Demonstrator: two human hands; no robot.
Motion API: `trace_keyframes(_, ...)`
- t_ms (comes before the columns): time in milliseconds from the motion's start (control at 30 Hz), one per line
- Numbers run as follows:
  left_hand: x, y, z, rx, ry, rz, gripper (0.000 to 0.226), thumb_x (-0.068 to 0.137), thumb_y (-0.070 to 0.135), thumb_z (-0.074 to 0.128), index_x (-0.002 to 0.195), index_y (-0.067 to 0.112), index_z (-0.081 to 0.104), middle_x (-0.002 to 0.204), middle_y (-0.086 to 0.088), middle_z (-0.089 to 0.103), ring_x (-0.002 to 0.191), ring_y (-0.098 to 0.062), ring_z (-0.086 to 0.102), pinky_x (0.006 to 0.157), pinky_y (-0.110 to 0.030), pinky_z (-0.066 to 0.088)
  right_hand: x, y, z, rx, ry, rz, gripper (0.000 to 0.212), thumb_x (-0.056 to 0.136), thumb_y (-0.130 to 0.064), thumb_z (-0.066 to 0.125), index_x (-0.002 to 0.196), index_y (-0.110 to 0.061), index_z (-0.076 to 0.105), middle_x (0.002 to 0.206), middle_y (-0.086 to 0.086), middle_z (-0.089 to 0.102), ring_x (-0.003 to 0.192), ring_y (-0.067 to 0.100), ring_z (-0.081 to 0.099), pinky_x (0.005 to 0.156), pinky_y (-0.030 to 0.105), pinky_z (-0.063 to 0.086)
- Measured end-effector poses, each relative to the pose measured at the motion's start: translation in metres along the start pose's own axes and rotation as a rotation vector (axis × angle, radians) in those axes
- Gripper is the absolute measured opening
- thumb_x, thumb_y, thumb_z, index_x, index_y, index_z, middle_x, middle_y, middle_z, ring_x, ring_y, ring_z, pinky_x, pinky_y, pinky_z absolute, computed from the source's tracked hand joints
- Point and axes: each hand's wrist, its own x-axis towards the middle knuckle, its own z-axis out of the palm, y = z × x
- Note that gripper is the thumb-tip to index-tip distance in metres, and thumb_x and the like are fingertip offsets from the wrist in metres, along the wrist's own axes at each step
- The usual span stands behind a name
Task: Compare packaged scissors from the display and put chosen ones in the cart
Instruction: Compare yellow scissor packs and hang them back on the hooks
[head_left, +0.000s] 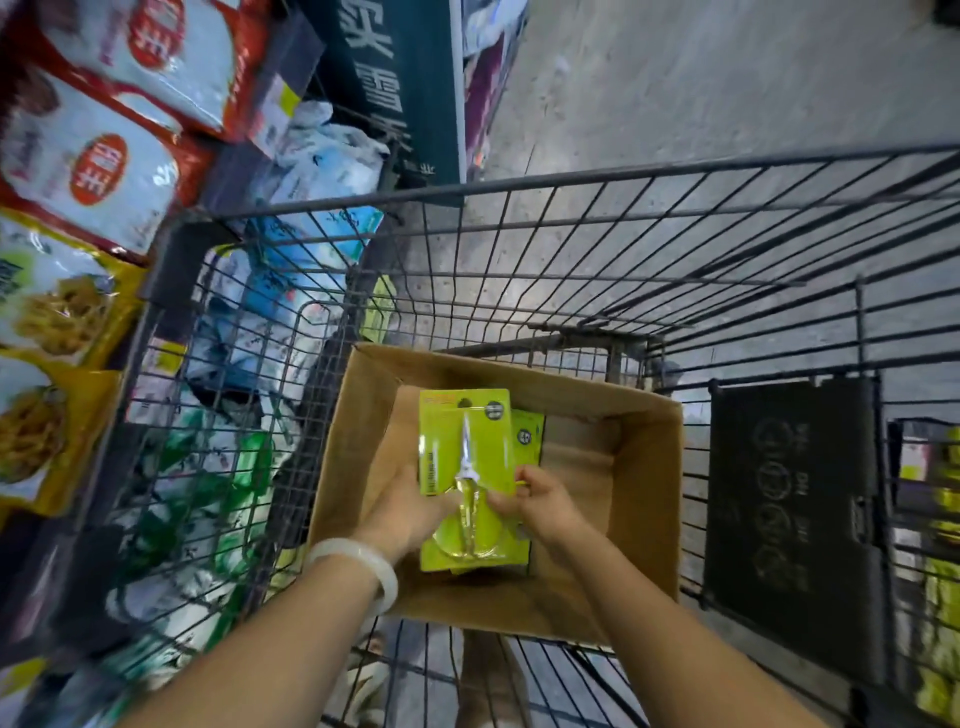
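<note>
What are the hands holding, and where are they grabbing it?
Both hands hold a green scissors pack over the box: the left hand grips its left edge, the right hand its right edge, near the middle.

Two green scissors packs (464, 457), one cardboard box (644, 499), one wire cart (571, 234), two hands (410, 512).

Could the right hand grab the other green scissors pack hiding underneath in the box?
Probably yes. The right hand already sits over the cardboard box, whose top is open. But it pinches the top scissors pack, which covers most of the lower pack, so that must move first.
</note>
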Motion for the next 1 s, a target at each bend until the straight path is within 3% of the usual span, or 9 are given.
trace_keyframes(67, 0.000, 0.000, -0.004, -0.135, 0.061, -0.042, 0.037, 0.087, 0.012, 0.064, 0.122, 0.015, 0.053, 0.121, -0.009, 0.063, 0.108, -0.025, 0.059, 0.096, -0.038, 0.048, 0.000, 0.003, 0.010, 0.041, -0.064, 0.014, 0.018, 0.086, -0.006, 0.064, 0.081, -0.018, 0.051, 0.075, -0.002, 0.060, 0.058, 0.007, 0.056, 0.044, 0.012, 0.043)
trace_keyframes(133, -0.001, 0.002, -0.008, -0.226, 0.126, -0.073, 0.037, 0.090, 0.003, 0.058, 0.126, 0.008, 0.050, 0.118, -0.012, 0.061, 0.103, -0.025, 0.058, 0.093, -0.037, 0.048, 0.006, 0.009, 0.016, 0.040, 0.023, -0.020, 0.007, 0.088, -0.019, 0.064, 0.087, -0.016, 0.058, 0.083, -0.001, 0.061, 0.072, 0.012, 0.058, 0.057, 0.015, 0.046)
trace_keyframes(267, -0.003, 0.001, -0.012, -0.263, 0.140, -0.069, 0.040, 0.093, -0.004, 0.049, 0.132, 0.005, 0.044, 0.108, -0.010, 0.058, 0.093, -0.018, 0.050, 0.082, -0.029, 0.042, 0.034, 0.034, -0.006, -0.254, 0.486, 0.087, 0.047, 0.084, -0.033, 0.066, 0.122, -0.009, 0.051, 0.122, 0.011, 0.055, 0.108, 0.028, 0.058, 0.080, 0.028, 0.044)
trace_keyframes(400, -0.001, -0.004, -0.012, -0.301, 0.093, -0.051, 0.044, 0.093, -0.001, 0.050, 0.135, 0.008, 0.040, 0.104, -0.001, 0.053, 0.096, -0.015, 0.050, 0.081, -0.027, 0.042, 0.059, 0.052, -0.024, -0.400, 0.471, 0.214, 0.078, 0.066, -0.037, 0.081, 0.127, -0.009, 0.041, 0.130, 0.014, 0.053, 0.119, 0.033, 0.051, 0.100, 0.042, 0.043)
trace_keyframes(533, 0.008, -0.018, -0.012, -0.289, 0.074, -0.102, 0.053, 0.095, 0.004, 0.050, 0.143, 0.016, 0.032, 0.131, -0.005, 0.053, 0.118, -0.024, 0.052, 0.101, -0.035, 0.043, 0.066, 0.053, -0.029, -0.697, 0.494, 0.227, 0.092, 0.066, -0.049, 0.079, 0.134, -0.005, 0.037, 0.139, 0.015, 0.043, 0.129, 0.030, 0.042, 0.106, 0.038, 0.039)
trace_keyframes(667, 0.009, -0.023, -0.010, -0.332, 0.078, -0.107, 0.053, 0.094, 0.006, 0.053, 0.142, 0.019, 0.036, 0.123, -0.004, 0.059, 0.102, -0.019, 0.055, 0.090, -0.032, 0.047, 0.068, 0.057, -0.032, -0.717, 0.489, 0.222, 0.100, 0.060, -0.050, 0.081, 0.137, -0.006, 0.034, 0.145, 0.016, 0.034, 0.134, 0.031, 0.035, 0.108, 0.041, 0.038)
trace_keyframes(767, 0.007, -0.021, -0.011, -0.339, 0.087, -0.118, 0.056, 0.091, 0.002, 0.057, 0.141, 0.017, 0.037, 0.119, -0.004, 0.060, 0.104, -0.020, 0.056, 0.092, -0.034, 0.047, 0.066, 0.059, -0.032, -0.698, 0.490, 0.265, 0.106, 0.058, -0.054, 0.081, 0.140, -0.009, 0.030, 0.150, 0.014, 0.027, 0.138, 0.032, 0.029, 0.110, 0.043, 0.035)
trace_keyframes(900, 0.004, -0.021, -0.012, -0.338, 0.076, -0.113, 0.068, 0.086, -0.009, 0.058, 0.143, 0.016, 0.033, 0.104, 0.004, 0.051, 0.100, -0.015, 0.051, 0.089, -0.029, 0.043, 0.063, 0.053, -0.029, -0.711, 0.504, 0.251, 0.113, 0.047, -0.055, 0.086, 0.134, -0.007, 0.034, 0.140, 0.012, 0.040, 0.130, 0.030, 0.040, 0.104, 0.042, 0.041)
trace_keyframes(1000, 0.003, -0.022, -0.012, -0.365, 0.079, -0.117, 0.068, 0.084, -0.011, 0.059, 0.142, 0.015, 0.035, 0.103, 0.002, 0.055, 0.096, -0.016, 0.053, 0.083, -0.028, 0.044, 0.063, 0.049, -0.037, -0.597, 0.449, 0.155, 0.092, 0.050, -0.041, 0.090, 0.123, -0.007, 0.045, 0.128, 0.012, 0.053, 0.119, 0.029, 0.051, 0.096, 0.037, 0.045)
